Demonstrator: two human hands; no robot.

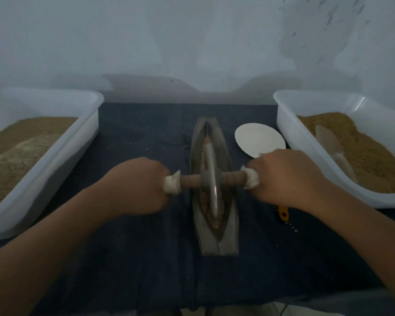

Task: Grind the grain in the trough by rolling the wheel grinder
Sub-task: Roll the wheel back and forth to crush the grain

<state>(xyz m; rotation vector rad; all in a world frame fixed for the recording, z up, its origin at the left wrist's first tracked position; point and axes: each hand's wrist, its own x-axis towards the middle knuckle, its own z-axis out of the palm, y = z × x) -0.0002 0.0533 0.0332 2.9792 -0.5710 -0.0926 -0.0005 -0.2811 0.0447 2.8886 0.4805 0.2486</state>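
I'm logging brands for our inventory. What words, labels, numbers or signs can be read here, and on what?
None readable: no text shows on the trough, wheel grinder, left tub, right tub or plate.
The pale marks beside the yellow tool: too blurred to read.

Two hands (137, 185) (281, 179), two white tubs (78, 144) (306, 144), one trough (229, 224), one wheel grinder (211, 179), one white plate (258, 139), one scoop (331, 142).

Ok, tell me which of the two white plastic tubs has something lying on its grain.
The white plastic tub on the person's right: a pale flat tool lies on its brown grain. The left tub holds only grain.
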